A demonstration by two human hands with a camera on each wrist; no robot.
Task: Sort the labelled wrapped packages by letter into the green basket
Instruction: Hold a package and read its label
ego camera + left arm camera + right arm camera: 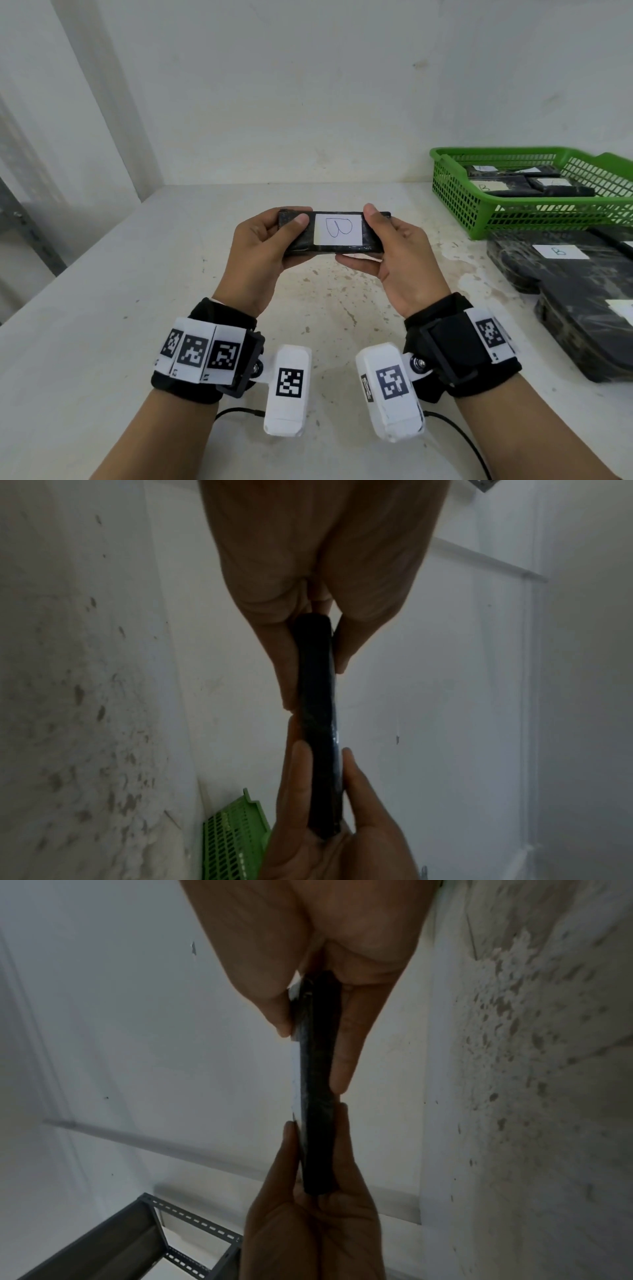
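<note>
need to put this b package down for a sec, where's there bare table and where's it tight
Bare table runs from under the held package left to the wall corner, and back to the rear wall. The right is crowded: the green basket holds packages, and the black packages in front fill that edge.

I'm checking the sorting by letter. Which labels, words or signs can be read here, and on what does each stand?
"B": white label on the held package, gripped by the left hand and right hand.
"B": label of a package in the green basket, at.
"B": label on the top package of the stack on the table.
Other basket labels: too faint to read.
Wristband square markers: coded patterns, no words.
</note>
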